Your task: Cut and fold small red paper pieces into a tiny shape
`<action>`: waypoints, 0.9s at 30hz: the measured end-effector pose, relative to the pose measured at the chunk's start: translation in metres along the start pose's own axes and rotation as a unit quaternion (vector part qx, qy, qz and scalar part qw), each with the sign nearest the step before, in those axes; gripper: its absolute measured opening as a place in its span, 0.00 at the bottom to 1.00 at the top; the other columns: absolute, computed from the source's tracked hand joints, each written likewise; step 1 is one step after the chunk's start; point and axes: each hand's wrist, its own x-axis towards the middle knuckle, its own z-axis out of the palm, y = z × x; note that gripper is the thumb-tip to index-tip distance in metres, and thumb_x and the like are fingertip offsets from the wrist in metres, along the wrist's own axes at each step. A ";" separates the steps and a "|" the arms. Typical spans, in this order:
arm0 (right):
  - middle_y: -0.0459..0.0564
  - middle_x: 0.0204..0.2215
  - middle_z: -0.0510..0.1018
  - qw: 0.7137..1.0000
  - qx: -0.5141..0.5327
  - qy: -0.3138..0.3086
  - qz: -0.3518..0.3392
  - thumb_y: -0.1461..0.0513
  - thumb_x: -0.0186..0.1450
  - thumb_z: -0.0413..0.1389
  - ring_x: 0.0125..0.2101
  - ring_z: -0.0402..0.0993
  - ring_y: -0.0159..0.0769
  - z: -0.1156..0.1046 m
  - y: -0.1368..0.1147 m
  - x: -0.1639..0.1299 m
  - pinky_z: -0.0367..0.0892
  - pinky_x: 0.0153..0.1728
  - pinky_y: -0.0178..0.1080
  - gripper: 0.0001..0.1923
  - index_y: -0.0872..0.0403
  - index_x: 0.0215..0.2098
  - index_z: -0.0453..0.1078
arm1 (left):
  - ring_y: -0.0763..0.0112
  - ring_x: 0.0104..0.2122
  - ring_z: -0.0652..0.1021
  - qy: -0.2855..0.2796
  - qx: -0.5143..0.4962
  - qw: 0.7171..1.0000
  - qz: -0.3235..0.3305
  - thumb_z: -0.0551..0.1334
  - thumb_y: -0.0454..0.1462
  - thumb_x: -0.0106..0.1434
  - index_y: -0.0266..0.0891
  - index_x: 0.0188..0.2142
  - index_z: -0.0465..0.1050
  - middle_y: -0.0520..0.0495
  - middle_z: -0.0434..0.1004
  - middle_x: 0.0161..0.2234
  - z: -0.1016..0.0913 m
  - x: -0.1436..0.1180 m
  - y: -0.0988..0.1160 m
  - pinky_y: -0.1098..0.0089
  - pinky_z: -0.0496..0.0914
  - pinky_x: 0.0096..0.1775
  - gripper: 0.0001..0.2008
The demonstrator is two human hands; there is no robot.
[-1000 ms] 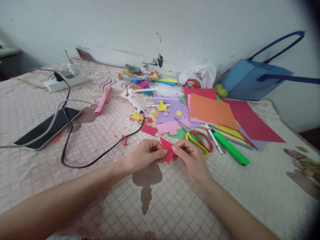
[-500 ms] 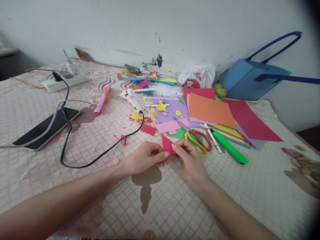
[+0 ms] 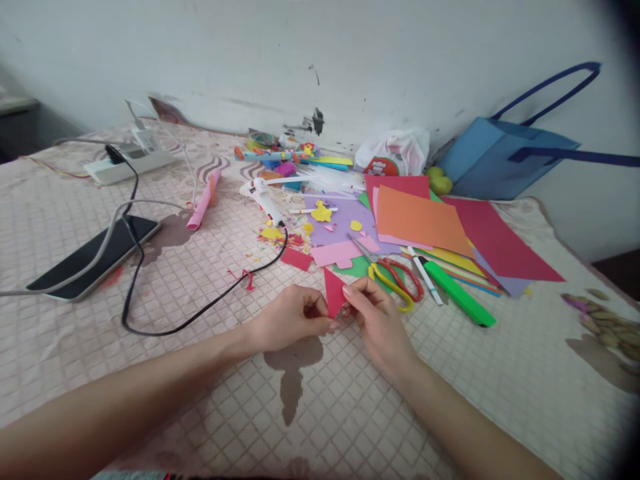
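Observation:
A small red piece of paper point(image 3: 334, 293), roughly triangular, is held up between both hands above the tablecloth. My left hand point(image 3: 295, 317) pinches its lower corner between thumb and fingers. On the other side, my right hand point(image 3: 377, 317) grips the right edge, thumb on the face of the paper. Just beyond the right hand lie scissors point(image 3: 400, 283) with yellow and red handles. A flat red paper strip point(image 3: 297, 259) and a pink cut-out point(image 3: 336, 254) rest behind the held piece.
A glue gun point(image 3: 265, 201) lies behind, its black cord point(image 3: 200, 317) looping left toward a phone point(image 3: 95, 257) and power strip point(image 3: 130, 163). Right are stacked coloured sheets point(image 3: 425, 220), a green cutter point(image 3: 460, 293) and a white marker point(image 3: 425, 275). A blue bag point(image 3: 505, 157) stands against the wall.
My left thumb has slid down to the paper's bottom corner, so more of the red face shows. The right hand has kept its grip almost unmoved.

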 end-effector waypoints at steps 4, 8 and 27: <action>0.41 0.19 0.64 1.000 -0.001 0.000 -0.003 0.61 0.60 0.57 0.23 0.61 0.28 0.000 0.001 0.000 0.59 0.26 0.33 0.11 0.54 0.22 0.64 | 0.80 0.20 0.64 0.002 -0.002 1.000 0.008 0.65 0.38 0.52 0.34 0.21 0.65 0.55 0.66 0.19 -0.001 0.000 -0.001 0.77 0.59 0.23 0.11; 0.40 0.19 0.63 1.000 -0.012 -0.002 -0.010 0.61 0.60 0.57 0.22 0.60 0.28 0.000 0.001 -0.001 0.58 0.26 0.33 0.11 0.54 0.22 0.63 | 0.78 0.22 0.67 -0.034 0.003 0.999 0.023 0.68 0.40 0.50 0.34 0.24 0.67 0.54 0.68 0.21 -0.006 0.001 0.000 0.76 0.61 0.25 0.13; 0.40 0.18 0.65 0.998 -0.035 -0.055 0.014 0.60 0.62 0.56 0.22 0.60 0.28 0.003 0.006 -0.003 0.55 0.25 0.33 0.12 0.54 0.22 0.64 | 0.77 0.22 0.71 0.105 -0.209 0.972 -0.001 0.68 0.43 0.49 0.33 0.23 0.69 0.52 0.72 0.21 -0.015 0.007 0.002 0.74 0.67 0.30 0.15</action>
